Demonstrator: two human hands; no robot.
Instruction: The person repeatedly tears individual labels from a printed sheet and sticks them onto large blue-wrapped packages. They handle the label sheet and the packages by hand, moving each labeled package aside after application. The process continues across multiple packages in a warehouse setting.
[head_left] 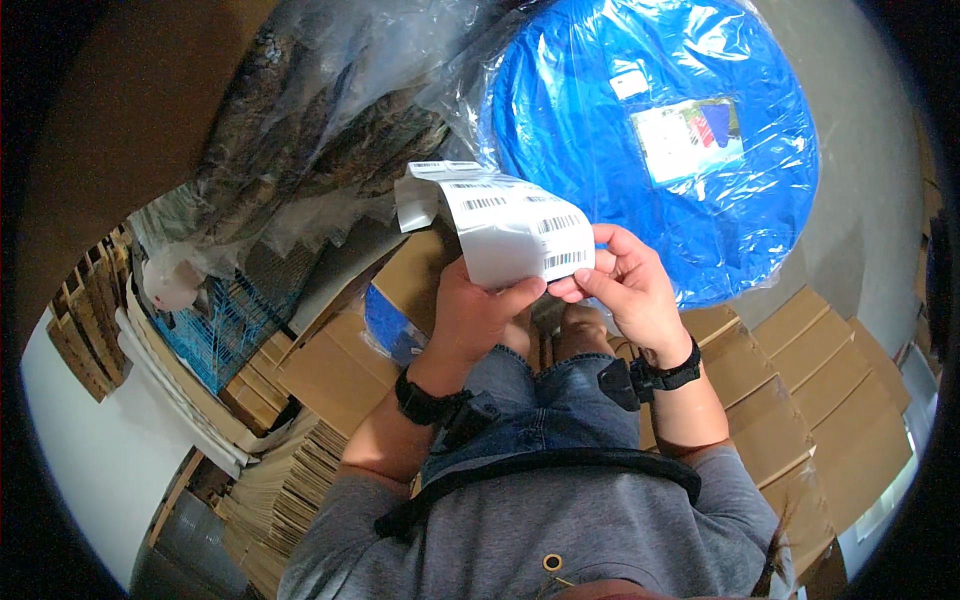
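Observation:
A curved white sheet of barcode labels [500,222] is held up in front of me between both hands. My left hand [478,305] grips its lower left part, with the thumb lying along the bottom edge. My right hand [628,285] pinches the lower right corner between thumb and fingers. The sheet's far end bends over and hangs down on the left. Just beyond it is a large round blue item [660,150] wrapped in clear plastic, with a picture insert [690,140] and a small white label on its face.
Dark bundles in clear plastic [330,130] lie at the far left. Brown cardboard boxes [800,380] stand at the right. Another box [335,360] is beside my left forearm, near a blue wrapped item [388,325]. Flattened cardboard [290,480] is stacked at the lower left.

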